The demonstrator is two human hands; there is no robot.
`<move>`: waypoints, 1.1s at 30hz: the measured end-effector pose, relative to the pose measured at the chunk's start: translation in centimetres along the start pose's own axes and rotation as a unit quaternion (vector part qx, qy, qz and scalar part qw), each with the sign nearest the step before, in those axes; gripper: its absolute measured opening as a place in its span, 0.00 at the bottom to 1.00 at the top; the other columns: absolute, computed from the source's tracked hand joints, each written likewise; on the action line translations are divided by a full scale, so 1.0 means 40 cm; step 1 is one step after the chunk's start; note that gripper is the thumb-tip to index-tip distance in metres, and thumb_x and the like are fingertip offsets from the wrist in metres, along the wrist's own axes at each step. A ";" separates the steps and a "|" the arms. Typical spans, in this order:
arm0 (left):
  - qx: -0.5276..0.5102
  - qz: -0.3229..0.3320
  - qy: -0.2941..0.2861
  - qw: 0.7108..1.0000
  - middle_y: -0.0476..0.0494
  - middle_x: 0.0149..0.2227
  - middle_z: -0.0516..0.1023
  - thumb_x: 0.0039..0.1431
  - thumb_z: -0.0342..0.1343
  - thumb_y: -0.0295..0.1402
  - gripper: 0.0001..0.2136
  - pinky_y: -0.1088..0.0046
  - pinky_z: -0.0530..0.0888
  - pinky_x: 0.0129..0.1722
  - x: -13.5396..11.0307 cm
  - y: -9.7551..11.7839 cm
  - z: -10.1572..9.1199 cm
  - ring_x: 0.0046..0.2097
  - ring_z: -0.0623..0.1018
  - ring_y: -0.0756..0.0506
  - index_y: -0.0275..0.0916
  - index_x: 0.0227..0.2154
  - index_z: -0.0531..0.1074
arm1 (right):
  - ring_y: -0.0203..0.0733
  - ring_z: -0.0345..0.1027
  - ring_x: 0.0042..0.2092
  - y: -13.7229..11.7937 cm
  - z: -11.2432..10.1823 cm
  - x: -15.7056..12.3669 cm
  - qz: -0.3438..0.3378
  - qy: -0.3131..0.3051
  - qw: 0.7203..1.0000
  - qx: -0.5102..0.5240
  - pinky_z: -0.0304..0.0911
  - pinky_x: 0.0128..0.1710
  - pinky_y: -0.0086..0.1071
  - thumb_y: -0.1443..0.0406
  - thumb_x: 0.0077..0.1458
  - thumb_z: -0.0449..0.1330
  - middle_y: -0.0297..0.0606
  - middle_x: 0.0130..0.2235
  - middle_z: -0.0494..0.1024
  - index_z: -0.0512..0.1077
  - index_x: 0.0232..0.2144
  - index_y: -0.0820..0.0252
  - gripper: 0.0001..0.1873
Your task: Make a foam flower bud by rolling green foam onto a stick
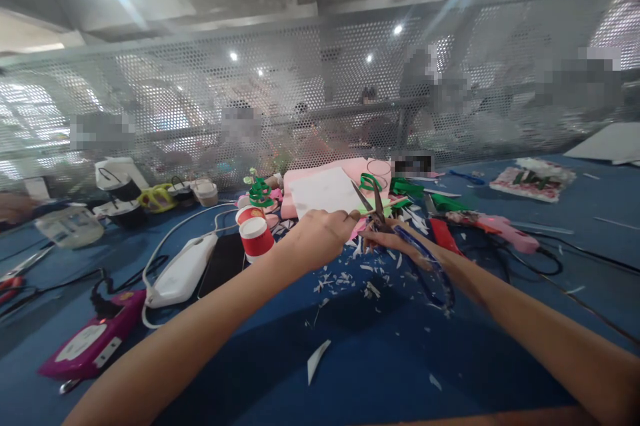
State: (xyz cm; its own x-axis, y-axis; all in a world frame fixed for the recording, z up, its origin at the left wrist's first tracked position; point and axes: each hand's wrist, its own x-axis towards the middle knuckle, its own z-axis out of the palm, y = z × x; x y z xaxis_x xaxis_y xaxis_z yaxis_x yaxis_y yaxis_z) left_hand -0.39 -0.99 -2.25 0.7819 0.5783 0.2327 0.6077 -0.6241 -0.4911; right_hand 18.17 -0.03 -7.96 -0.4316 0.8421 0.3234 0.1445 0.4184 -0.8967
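My left hand [320, 234] is closed in a pinch on a white sheet of paper [325, 191], held up above the blue table [380, 353]. My right hand [395, 243] grips blue-handled scissors [373, 203], whose blades stand apart at the paper's right edge. Small white paper scraps [345, 279] lie scattered on the table under both hands. The two hands are almost touching.
Red and white paper cups [256, 234] stand left of my hands, beside a white device with a cable [183, 273] and a black phone [223, 263]. A magenta tool [93, 343] lies at front left. Green ribbon [407, 187], pink foam [305, 179] and a pink glue gun [505, 231] lie behind.
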 end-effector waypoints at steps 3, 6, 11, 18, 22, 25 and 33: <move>0.002 -0.004 -0.005 1.000 0.41 0.35 0.75 0.56 0.43 0.24 0.18 0.73 0.65 0.26 0.000 0.002 -0.002 0.32 0.75 0.47 0.35 0.50 0.62 | 0.40 0.65 0.29 0.007 -0.003 0.002 0.003 0.008 0.999 -0.038 0.62 0.33 0.34 0.57 0.47 0.57 0.35 0.24 0.71 0.65 0.21 0.58 0.12; -0.004 -0.014 -0.012 1.000 0.40 0.36 0.75 0.55 0.44 0.23 0.19 0.73 0.66 0.27 0.001 0.003 -0.006 0.33 0.75 0.48 0.35 0.51 0.61 | 0.38 0.64 0.26 0.010 -0.007 0.002 -0.009 0.010 0.994 -0.111 0.60 0.28 0.31 0.61 0.48 0.56 0.34 0.21 0.69 0.63 0.20 0.59 0.10; -0.010 -0.029 -0.009 0.999 0.42 0.37 0.75 0.54 0.44 0.23 0.19 0.72 0.67 0.29 0.002 -0.001 -0.010 0.34 0.75 0.47 0.36 0.50 0.61 | 0.36 0.63 0.23 0.009 -0.009 -0.002 -0.026 0.023 0.987 -0.157 0.58 0.25 0.30 0.63 0.47 0.54 0.34 0.20 0.68 0.62 0.19 0.60 0.09; -0.023 -0.047 -0.001 0.999 0.43 0.36 0.75 0.53 0.43 0.22 0.19 0.73 0.66 0.27 0.001 -0.003 -0.018 0.35 0.75 0.47 0.38 0.49 0.62 | 0.37 0.64 0.23 0.024 -0.008 -0.003 -0.045 0.024 0.991 -0.124 0.59 0.25 0.29 0.62 0.47 0.56 0.34 0.21 0.69 0.64 0.21 0.61 0.09; -0.010 -0.039 -0.021 0.999 0.42 0.36 0.74 0.54 0.43 0.23 0.19 0.72 0.66 0.27 0.001 -0.005 -0.019 0.34 0.75 0.47 0.37 0.49 0.62 | 0.36 0.63 0.24 0.028 -0.005 0.002 -0.008 0.025 0.991 -0.128 0.58 0.24 0.29 0.59 0.46 0.59 0.33 0.21 0.69 0.63 0.22 0.60 0.12; 0.004 -0.023 -0.024 0.999 0.41 0.36 0.74 0.54 0.43 0.23 0.19 0.72 0.66 0.28 0.001 -0.005 -0.015 0.33 0.74 0.47 0.35 0.51 0.60 | 0.36 0.62 0.24 0.015 -0.003 0.001 0.012 0.022 0.993 -0.117 0.57 0.24 0.30 0.58 0.46 0.59 0.32 0.21 0.68 0.61 0.21 0.60 0.13; 0.073 0.003 -0.017 0.997 0.37 0.33 0.73 0.59 0.38 0.22 0.19 0.72 0.66 0.26 -0.005 0.015 -0.014 0.31 0.74 0.47 0.30 0.52 0.58 | 0.40 0.65 0.27 -0.013 -0.001 0.003 0.026 0.004 0.999 -0.018 0.62 0.31 0.35 0.53 0.45 0.59 0.36 0.22 0.70 0.64 0.20 0.57 0.15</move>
State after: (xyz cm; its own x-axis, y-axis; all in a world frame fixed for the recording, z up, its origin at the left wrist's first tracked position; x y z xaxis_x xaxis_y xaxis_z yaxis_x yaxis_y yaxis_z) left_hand -0.11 -1.76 -2.12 0.7786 0.5938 0.2030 0.5751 -0.5459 -0.6093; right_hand 18.08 -0.14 -7.46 -0.4156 0.8655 0.2796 0.1984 0.3862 -0.9008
